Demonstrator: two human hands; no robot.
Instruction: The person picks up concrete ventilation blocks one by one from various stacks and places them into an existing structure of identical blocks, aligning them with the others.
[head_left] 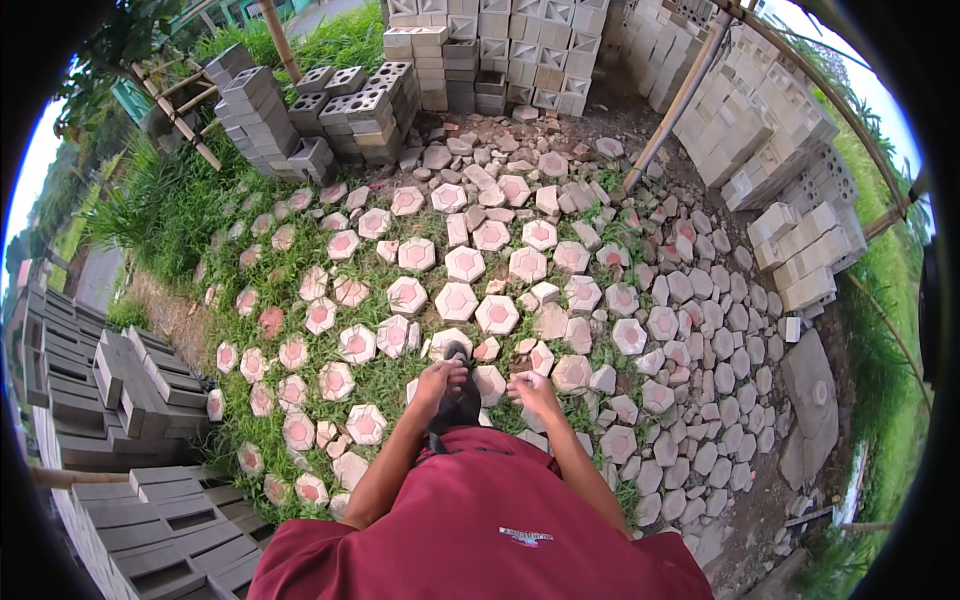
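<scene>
Both my hands hang in front of my waist, over a path of hexagonal paving blocks. My left hand (440,382) is closed with its fingers curled, beside my dark trouser leg (462,408), and nothing shows in it. A dark shoe (457,351) is just ahead of that hand. My right hand (533,388) is also closed, its fingertips drawn together, and no object shows there either. It hangs above the paving near a pale hexagonal block (573,373). Neither hand touches a block.
Grass grows between the pavers, which have pinkish centres. Hollow concrete blocks (368,108) and patterned vent blocks (545,50) stand stacked ahead. More stacks line the left (150,385) and right (800,250). A bamboo pole (680,100) leans ahead right; a concrete slab (810,405) lies at the right.
</scene>
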